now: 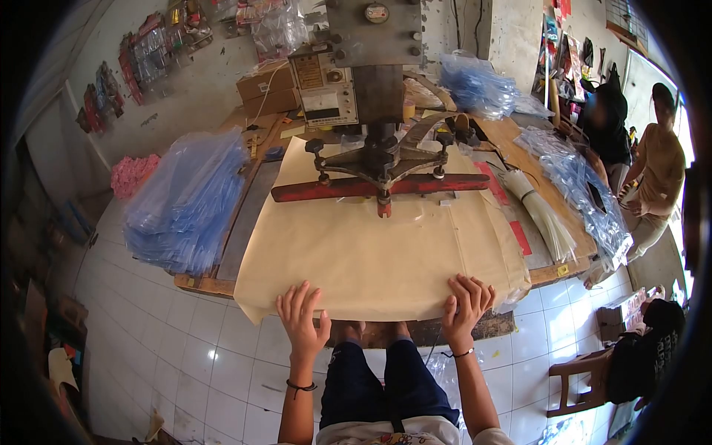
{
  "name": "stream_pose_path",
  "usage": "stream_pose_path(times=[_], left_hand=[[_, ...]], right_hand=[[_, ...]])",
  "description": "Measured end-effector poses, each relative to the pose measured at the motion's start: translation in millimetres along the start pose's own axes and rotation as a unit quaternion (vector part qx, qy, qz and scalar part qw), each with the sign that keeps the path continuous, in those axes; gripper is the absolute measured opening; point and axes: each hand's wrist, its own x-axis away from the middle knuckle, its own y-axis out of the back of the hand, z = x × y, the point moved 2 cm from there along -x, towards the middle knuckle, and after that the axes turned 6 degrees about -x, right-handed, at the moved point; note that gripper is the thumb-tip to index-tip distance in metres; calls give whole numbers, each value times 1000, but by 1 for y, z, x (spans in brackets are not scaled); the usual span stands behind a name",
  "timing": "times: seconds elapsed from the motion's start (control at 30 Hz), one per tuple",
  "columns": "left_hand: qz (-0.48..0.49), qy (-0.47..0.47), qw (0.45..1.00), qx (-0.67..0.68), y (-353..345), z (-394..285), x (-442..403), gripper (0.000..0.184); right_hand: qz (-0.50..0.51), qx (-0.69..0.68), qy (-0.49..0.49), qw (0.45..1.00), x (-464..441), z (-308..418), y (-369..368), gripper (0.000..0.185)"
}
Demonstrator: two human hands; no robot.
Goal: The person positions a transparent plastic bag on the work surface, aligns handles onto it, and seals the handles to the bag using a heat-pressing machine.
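My left hand (302,324) and right hand (464,313) lie loosely splayed, apparently pinching nothing, on the near edge of the brown sheet (356,256), which runs beneath the red bar (315,190), where light, even pressure should keep it flat.

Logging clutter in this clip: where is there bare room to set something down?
The middle of the brown sheet, between the hands and the red bar, is bare. Crowded: left, with a blue plastic pile; right, with pale strips and clear plastic.

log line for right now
left hand: on tan sheet, near edge | right hand: same edge | red bar: over sheet | blue plastic stack: left of sheet
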Motion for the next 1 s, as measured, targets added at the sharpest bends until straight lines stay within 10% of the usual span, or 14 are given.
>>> stream_pose_path(times=[1.0], left_hand=[[-25, 2, 1000, 5, -5, 0, 2, 46]], right_hand=[[-2, 9, 8, 1000, -1, 2, 1, 34]])
